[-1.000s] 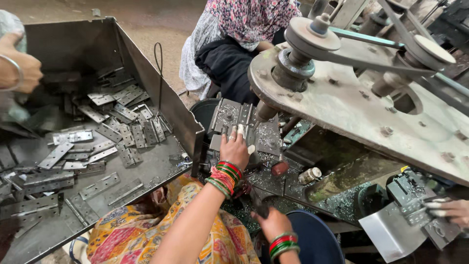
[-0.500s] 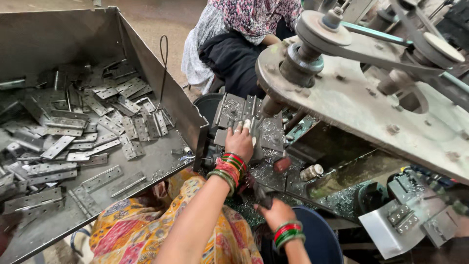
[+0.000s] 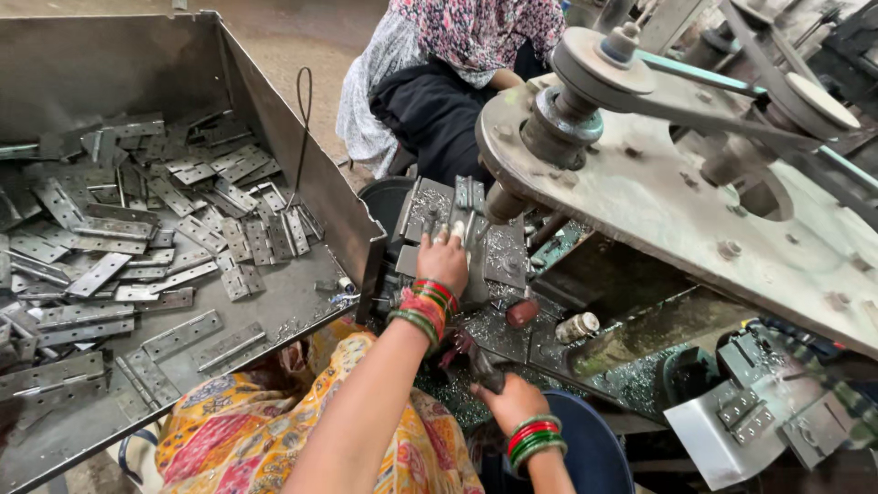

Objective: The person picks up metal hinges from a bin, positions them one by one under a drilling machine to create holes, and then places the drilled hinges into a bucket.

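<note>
left hand (image 3: 444,261) flat, fingers spread, pressing on the metal jig (image 3: 462,233) under the drill spindle (image 3: 508,203) | right hand (image 3: 510,402) wrapped round a dark lever handle (image 3: 480,366) just below | tray of loose hinges (image 3: 155,238) off to the left | another person (image 3: 448,64) sitting behind the machine

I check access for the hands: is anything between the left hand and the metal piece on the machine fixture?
Nothing visible: the left hand rests directly on the metal piece in the fixture, fingertips touching it.
</note>
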